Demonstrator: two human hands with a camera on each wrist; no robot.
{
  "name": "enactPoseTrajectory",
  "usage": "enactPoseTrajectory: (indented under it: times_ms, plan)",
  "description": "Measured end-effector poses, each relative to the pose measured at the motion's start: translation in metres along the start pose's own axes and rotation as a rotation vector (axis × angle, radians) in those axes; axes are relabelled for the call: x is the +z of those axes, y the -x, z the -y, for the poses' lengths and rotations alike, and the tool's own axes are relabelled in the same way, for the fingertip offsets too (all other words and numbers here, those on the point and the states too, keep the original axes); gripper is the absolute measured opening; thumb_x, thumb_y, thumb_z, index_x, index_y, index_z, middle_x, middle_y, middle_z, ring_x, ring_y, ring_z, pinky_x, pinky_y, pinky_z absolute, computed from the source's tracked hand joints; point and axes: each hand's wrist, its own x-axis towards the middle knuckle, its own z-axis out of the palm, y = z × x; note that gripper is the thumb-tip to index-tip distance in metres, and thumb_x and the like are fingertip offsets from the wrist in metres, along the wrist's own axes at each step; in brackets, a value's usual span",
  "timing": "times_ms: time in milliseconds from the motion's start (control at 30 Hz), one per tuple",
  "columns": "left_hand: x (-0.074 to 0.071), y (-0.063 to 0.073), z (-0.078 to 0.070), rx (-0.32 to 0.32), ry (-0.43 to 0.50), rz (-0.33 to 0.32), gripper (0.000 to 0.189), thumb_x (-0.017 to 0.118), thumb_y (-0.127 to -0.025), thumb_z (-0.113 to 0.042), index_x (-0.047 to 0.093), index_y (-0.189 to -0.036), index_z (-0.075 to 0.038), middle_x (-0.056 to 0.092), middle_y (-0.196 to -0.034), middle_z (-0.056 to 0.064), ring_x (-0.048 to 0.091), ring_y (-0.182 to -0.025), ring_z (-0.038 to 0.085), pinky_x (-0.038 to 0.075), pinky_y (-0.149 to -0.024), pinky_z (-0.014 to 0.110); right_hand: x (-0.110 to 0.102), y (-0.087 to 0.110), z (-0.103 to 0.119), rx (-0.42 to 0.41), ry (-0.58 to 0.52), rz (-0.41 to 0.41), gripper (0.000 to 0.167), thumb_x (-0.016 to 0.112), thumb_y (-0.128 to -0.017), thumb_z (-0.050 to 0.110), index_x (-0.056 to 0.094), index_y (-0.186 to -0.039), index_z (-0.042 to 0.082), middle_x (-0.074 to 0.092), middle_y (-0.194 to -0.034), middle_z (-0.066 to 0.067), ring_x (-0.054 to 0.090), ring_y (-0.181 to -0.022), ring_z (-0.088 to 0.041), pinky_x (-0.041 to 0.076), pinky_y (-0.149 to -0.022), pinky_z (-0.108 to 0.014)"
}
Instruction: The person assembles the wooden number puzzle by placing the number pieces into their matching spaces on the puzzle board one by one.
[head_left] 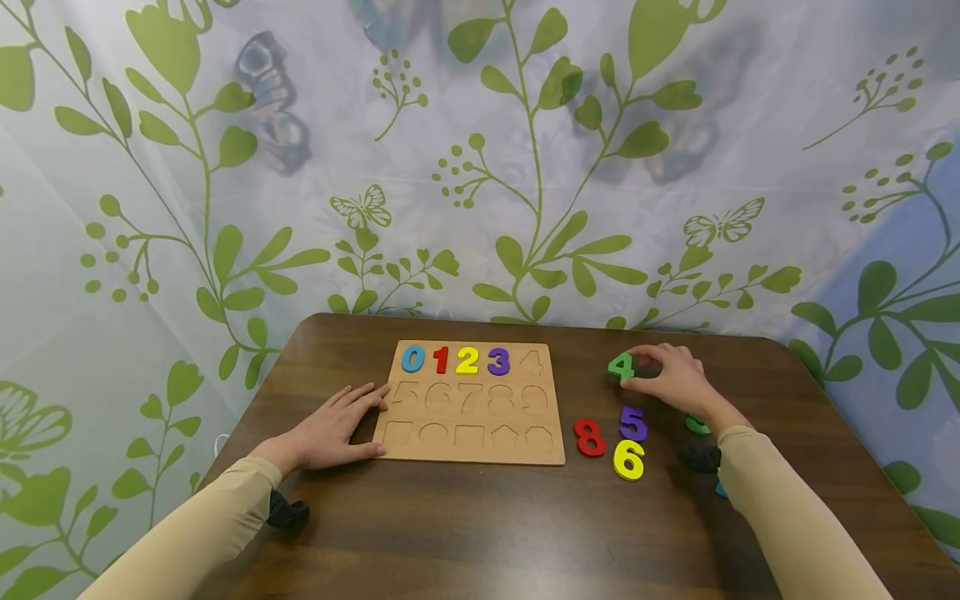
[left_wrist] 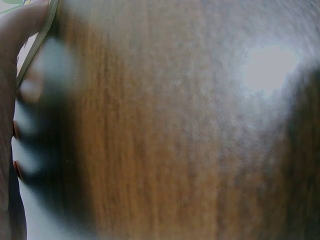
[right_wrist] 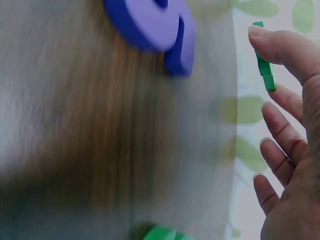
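Note:
My right hand (head_left: 675, 382) pinches a green number 4 (head_left: 622, 366) between thumb and index finger, to the right of the wooden puzzle board (head_left: 480, 455). The right wrist view shows this green piece (right_wrist: 263, 65) edge-on, with the other fingers (right_wrist: 279, 160) spread apart. At the board's left edge rests my left hand (head_left: 330, 433), its fingers extended and touching the edge. Seated in the board's top row are a blue 0 (head_left: 406, 359), red 1 (head_left: 440, 360), yellow 2 (head_left: 467, 361) and purple 3 (head_left: 498, 362). The 4-shaped recess (head_left: 531, 362) is bare.
Right of the board lie a red 8 (head_left: 589, 437), a purple 5 (head_left: 633, 423) and a yellow 6 (head_left: 628, 460). A green piece (head_left: 697, 425) and a blue piece (head_left: 721, 489) are partly hidden by the right arm. Behind the brown table (head_left: 480, 533) hangs a leaf-patterned cloth (head_left: 420, 250).

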Motion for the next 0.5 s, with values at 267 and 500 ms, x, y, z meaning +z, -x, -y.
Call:
enactPoseTrajectory:
  times_ms: [267, 500]
  plan:
    - [0.000, 0.000, 0.000, 0.009, 0.006, -0.004, 0.067, 0.060, -0.092, -0.070, 0.052, -0.134, -0.019, 0.028, -0.167, 0.004, 0.025, -0.152, 0.035, 0.014, -0.121, 0.060, 0.011, -0.011, 0.022, -0.061, -0.011, 0.009, 0.069, 0.080, -0.085, 0.054, 0.060, -0.138, 0.016, 0.058, -0.119, -0.011, 0.038, -0.119, -0.037, 0.020, -0.103, -0.068]
    - [-0.001, 0.000, -0.001, 0.005, 0.002, -0.001, 0.068, 0.060, -0.091, -0.071, 0.053, -0.135, -0.019, 0.029, -0.167, 0.004, 0.026, -0.152, 0.036, 0.015, -0.121, 0.061, 0.018, -0.020, 0.038, -0.094, -0.026, 0.009, 0.065, 0.084, -0.083, 0.049, 0.063, -0.135, 0.018, 0.058, -0.114, -0.009, 0.037, -0.119, -0.036, 0.022, -0.098, -0.062]
